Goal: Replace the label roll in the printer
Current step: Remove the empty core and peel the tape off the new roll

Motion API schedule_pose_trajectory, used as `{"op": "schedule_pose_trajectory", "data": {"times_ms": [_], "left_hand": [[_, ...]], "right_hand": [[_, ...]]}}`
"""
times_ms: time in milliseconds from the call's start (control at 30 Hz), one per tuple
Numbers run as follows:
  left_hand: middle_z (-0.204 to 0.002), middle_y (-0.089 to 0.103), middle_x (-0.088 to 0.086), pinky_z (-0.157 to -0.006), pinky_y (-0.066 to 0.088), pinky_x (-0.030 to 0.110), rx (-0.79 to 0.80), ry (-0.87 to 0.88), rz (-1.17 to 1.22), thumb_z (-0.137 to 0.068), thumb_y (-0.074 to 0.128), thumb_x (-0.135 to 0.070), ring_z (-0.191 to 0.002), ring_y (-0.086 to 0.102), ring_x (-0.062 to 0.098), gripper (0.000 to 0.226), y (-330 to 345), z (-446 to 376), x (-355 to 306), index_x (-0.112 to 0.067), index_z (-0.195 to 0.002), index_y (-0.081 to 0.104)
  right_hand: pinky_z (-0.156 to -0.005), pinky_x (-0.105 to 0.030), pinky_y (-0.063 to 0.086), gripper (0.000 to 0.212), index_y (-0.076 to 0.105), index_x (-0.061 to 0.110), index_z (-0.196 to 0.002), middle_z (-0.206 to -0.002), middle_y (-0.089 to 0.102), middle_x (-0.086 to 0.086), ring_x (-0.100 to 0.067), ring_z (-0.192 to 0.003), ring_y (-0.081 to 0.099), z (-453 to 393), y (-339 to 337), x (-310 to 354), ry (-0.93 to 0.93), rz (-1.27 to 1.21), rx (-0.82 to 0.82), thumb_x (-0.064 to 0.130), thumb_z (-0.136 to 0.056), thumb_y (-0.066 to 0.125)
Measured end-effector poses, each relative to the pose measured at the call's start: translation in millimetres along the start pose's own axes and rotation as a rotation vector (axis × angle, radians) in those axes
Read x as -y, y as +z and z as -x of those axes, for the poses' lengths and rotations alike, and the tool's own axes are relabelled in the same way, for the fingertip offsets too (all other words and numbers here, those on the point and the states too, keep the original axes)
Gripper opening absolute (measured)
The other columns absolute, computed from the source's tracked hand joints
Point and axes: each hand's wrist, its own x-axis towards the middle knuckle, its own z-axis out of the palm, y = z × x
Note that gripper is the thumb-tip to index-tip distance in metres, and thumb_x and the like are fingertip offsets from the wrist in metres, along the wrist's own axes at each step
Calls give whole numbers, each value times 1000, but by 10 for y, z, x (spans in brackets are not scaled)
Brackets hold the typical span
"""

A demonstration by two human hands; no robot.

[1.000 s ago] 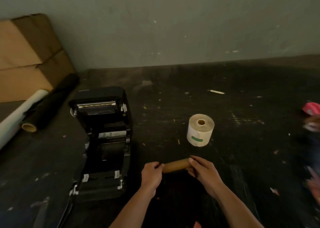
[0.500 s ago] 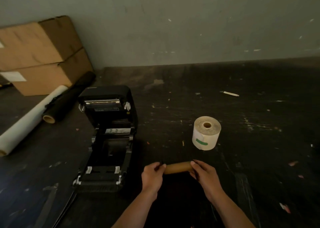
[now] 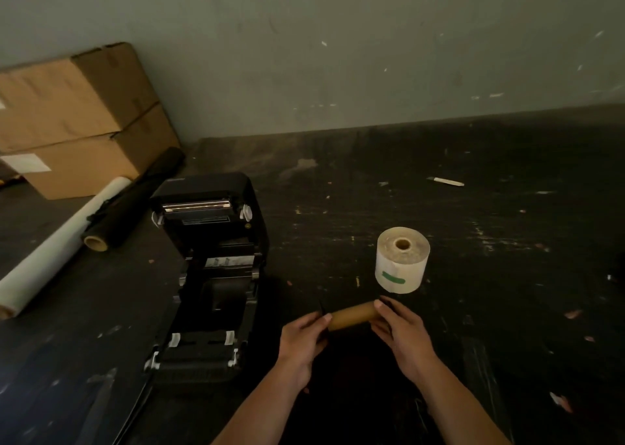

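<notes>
Cardboard core [image 3: 353, 315]: a bare brown tube, lying level and sideways, being pinched at each end, sitting just to the right of the printer's front half.
Left hand [image 3: 302, 345]: fingers are curling around the left end of the core, thumb tip pressing on top, so it's gripping for sure.
Right hand [image 3: 402, 333]: fingers are wrapping the right end, thumb lying along the top of the tube, also gripping.
Black bits at the tube ends: something dark is poking out past each hand, can't tell what it is.
Label roll [image 3: 402, 259]: full white roll with a green mark on its side, standing on end, hole facing up, sitting to the right of the printer and just beyond the right hand, not touching it.
Printer [image 3: 209, 275]: black, lid swinging all the way open toward the wall, roll bay looking bare.
Table [image 3: 507, 275]: dark, scuffed, paint-flecked.
Left of the printer: a white roll [image 3: 57, 248] and a black roll [image 3: 132, 201] lying side by side, with stacked cardboard boxes [image 3: 77, 120] behind them against the wall.
</notes>
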Motion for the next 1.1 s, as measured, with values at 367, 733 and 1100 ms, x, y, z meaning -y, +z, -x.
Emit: {"op": "schedule_pose_trajectory", "data": {"times_ms": [367,733,1100], "left_hand": [[-116,61,15,-97,47,46,76,-129,149,-79,72,-8,-111,56,30,29,-36,-36,-91,-11,-107,67],[-129,50,7,-96,49,31,-163,399,-1047,-83,71,-24,-114,55,17,51,-205,-204,126,-16,-130,54],[-126,54,-2,-91,50,30,225,284,-644,-93,54,-39,-109,56,11,46,-66,-24,-274,-23,-136,47]], "right_hand": [[-99,-42,46,42,57,10,-125,-115,62,-11,-24,-105,60,-15,-55,97,-7,-187,-125,12,-85,67],[-103,-45,44,22,63,16,-107,-109,62,-9,-23,-103,59,72,-184,139,-10,-169,-137,11,-86,65],[-101,-44,46,34,60,13,-118,-112,64,-11,-23,-101,61,119,-111,194,-18,-174,-83,13,-85,66]]}}
